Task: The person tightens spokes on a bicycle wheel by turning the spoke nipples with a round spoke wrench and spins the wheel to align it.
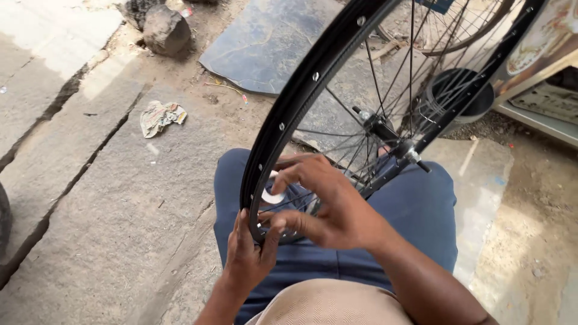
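A black bicycle wheel rim [301, 90] with thin metal spokes and a hub and axle [391, 141] stands upright on my lap, over my blue trousers [415, 210]. My left hand [247, 256] grips the rim's lowest part from below, fingers wrapped around its edge. My right hand [328, 201] reaches between the spokes just inside the rim, fingertips pinched at a small pale part [274, 195] near a spoke end. What exactly the fingers hold is hidden.
I sit on cracked stone slabs [108, 198]. A crumpled paper scrap [159, 116] lies to the left, a dark rock [165, 30] at the top, a flat dark sheet [265, 42] behind the wheel. A black bucket [457, 96] and another wheel [451, 24] stand at the right.
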